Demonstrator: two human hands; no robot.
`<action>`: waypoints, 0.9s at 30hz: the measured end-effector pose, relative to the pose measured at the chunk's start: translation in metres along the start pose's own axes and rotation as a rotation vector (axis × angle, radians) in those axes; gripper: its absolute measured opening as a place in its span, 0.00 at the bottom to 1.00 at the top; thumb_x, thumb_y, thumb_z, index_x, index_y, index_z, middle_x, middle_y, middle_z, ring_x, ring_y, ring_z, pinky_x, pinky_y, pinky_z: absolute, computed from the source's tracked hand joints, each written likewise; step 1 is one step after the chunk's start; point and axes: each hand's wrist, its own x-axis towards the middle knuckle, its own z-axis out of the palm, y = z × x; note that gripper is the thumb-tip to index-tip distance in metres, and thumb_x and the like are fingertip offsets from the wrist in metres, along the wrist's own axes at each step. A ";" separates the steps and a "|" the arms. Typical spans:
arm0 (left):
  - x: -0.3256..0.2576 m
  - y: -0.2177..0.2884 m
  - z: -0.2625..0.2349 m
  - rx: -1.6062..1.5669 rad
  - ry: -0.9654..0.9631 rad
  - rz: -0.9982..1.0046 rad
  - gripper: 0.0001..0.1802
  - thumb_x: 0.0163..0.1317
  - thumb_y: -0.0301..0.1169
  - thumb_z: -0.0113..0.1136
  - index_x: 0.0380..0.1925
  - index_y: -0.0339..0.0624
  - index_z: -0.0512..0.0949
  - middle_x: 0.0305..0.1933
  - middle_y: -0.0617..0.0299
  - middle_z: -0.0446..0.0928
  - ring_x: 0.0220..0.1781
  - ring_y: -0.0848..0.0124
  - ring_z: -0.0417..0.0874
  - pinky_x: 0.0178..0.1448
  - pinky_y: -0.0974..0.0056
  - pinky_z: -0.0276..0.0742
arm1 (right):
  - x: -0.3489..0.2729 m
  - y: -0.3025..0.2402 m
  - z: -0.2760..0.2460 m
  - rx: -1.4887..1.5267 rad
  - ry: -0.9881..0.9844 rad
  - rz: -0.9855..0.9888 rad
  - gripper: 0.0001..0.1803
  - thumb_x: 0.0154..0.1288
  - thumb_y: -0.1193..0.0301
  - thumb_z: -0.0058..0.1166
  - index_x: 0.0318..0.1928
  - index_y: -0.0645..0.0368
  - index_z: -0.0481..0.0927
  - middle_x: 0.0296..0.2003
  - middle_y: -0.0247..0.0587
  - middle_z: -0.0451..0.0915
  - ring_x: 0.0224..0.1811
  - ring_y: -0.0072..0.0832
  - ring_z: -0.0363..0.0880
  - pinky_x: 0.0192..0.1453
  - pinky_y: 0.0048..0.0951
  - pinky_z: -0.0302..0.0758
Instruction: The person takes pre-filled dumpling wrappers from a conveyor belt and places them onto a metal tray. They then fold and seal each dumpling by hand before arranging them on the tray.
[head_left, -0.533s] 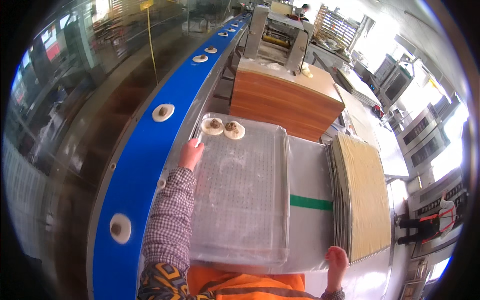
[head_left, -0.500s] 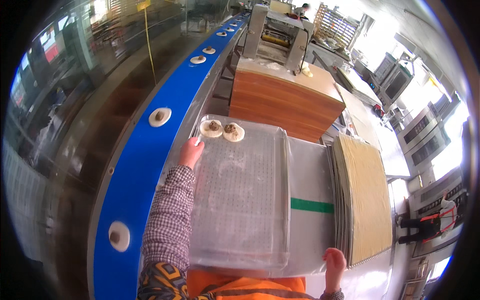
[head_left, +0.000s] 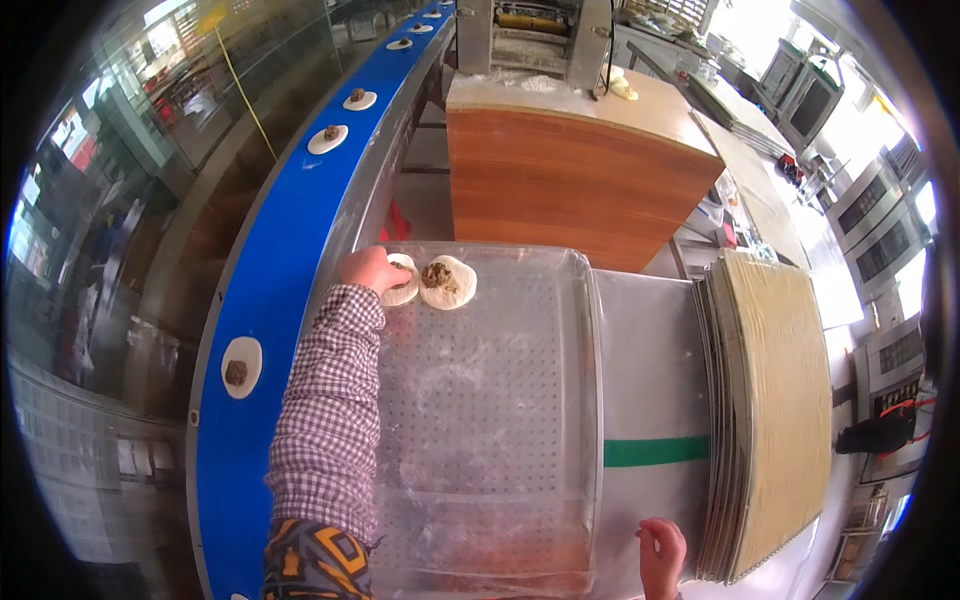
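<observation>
My left hand reaches to the far left corner of a perforated tray covered in clear film. Its fingers rest on a round dough piece with brown filling. A second filled dough round lies just to the right of it, untouched. My right hand sits at the tray's near right corner with its fingers curled against the edge. A blue conveyor belt runs along the left and carries more filled dough rounds.
A stack of flat trays stands to the right of the perforated tray. Behind it is a wooden counter with a dough machine on top. Glass panels line the left of the belt.
The view has tilted and drawn closer. My left hand has shifted from the tray's left rim onto the left dough round. The rounds on the belt have travelled along it.
</observation>
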 end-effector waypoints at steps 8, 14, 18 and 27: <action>-0.061 0.016 -0.010 -0.130 0.226 0.209 0.17 0.49 0.33 0.70 0.34 0.39 0.74 0.32 0.48 0.81 0.39 0.50 0.84 0.42 0.51 0.79 | 0.021 -0.016 0.012 0.052 -0.020 -0.063 0.06 0.60 0.84 0.58 0.37 0.63 0.81 0.34 0.44 0.82 0.35 0.36 0.82 0.41 0.31 0.78; -0.159 -0.021 -0.017 -1.530 -0.149 -0.207 0.23 0.62 0.34 0.66 0.54 0.36 0.75 0.50 0.55 0.80 0.50 0.65 0.83 0.52 0.60 0.83 | 0.072 -0.068 0.029 0.288 -0.102 -0.218 0.07 0.57 0.83 0.58 0.37 0.64 0.80 0.31 0.45 0.80 0.34 0.39 0.80 0.38 0.32 0.77; -0.263 -0.009 -0.005 -2.246 -0.591 -0.330 0.20 0.64 0.33 0.65 0.54 0.39 0.75 0.50 0.60 0.79 0.51 0.67 0.82 0.54 0.61 0.82 | 0.117 -0.131 0.067 0.440 -0.273 -0.368 0.10 0.62 0.76 0.61 0.45 0.64 0.82 0.35 0.44 0.81 0.37 0.32 0.82 0.40 0.29 0.79; -0.389 0.029 0.003 -1.688 -0.209 -0.209 0.18 0.64 0.30 0.64 0.52 0.36 0.75 0.49 0.58 0.79 0.50 0.70 0.81 0.56 0.64 0.79 | 0.088 -0.175 0.096 0.490 -0.673 -0.304 0.10 0.64 0.70 0.60 0.42 0.62 0.85 0.29 0.40 0.83 0.32 0.20 0.79 0.39 0.27 0.78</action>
